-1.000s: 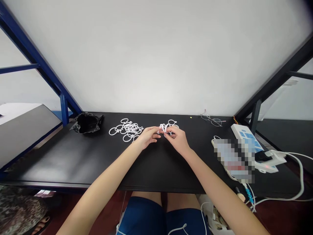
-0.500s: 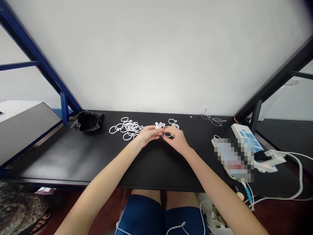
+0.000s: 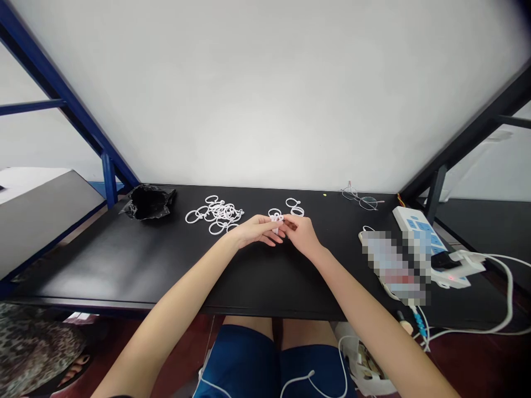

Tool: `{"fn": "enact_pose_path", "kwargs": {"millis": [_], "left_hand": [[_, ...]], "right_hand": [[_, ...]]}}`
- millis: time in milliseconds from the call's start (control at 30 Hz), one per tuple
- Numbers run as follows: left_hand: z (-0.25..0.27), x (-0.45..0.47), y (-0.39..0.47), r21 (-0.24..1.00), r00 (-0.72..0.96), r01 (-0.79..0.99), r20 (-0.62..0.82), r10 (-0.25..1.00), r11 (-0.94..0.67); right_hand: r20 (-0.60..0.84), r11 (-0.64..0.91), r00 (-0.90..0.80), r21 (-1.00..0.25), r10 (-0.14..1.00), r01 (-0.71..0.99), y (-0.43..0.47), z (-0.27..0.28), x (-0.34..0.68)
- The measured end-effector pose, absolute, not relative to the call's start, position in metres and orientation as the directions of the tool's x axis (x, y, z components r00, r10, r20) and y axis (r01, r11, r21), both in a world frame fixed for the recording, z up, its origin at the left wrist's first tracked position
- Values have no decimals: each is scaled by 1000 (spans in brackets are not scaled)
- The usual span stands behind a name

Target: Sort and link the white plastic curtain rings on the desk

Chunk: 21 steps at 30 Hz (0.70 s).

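Note:
Between my hands is a small bunch of white curtain rings, thin hoops that each carry a small eyelet. My left hand grips the bunch between thumb and fingers, its lower fingers partly extended beneath. From the other side my right hand pinches at the same bunch with its fingertips; the exact contact is partly hidden. Left of my hands lies a loose heap of white curtain rings on the black table. A few more rings rest just beyond my right hand.
A crumpled black plastic bag stands open at the back left. Eyeglasses lie at the back right. Nearer are a phone, blurred over, and a white power strip with cables. Another person's patterned clothing shows at lower left.
The bunch of curtain rings has turned in my hands, and a hoop now shows above the fingers where eyelets stuck up before. My right fingers have closed in nearer the left.

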<state>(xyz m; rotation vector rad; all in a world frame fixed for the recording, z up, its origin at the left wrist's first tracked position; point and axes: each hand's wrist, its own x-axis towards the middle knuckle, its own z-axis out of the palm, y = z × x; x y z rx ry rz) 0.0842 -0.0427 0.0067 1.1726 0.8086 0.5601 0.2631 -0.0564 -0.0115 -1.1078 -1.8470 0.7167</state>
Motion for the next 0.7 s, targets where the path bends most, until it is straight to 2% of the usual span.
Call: {"fn": "enact_pose_path", "kwargs": {"millis": [100,267,367,467,600,700], "left_hand": [[10,84,-43,935,631,0,-276,725,355],[12,81,-43,915,696,11,-296,654,403],[9,80,-41,899,700,-28,-295,651,437],[4,80,-39,882,706,-63,-291,646,466],[3,80,-39,876,709,-94,-274,650,473],[4,79,-40,878,723,-118,-245,646,464]], "right_hand": [[390,491,-304,-748,869,447,-59,-10,263],[291,363,-277,-894,916,262,-57,-8,262],[271,320,-248,-929,930,185,-55,-9,262],[324,375,-239,-902,915,213,-53,-11,264],[456,504,-219,-808,863,304,-52,-13,265],[499,553,-241,-776,832,303,-50,-13,267]]}}
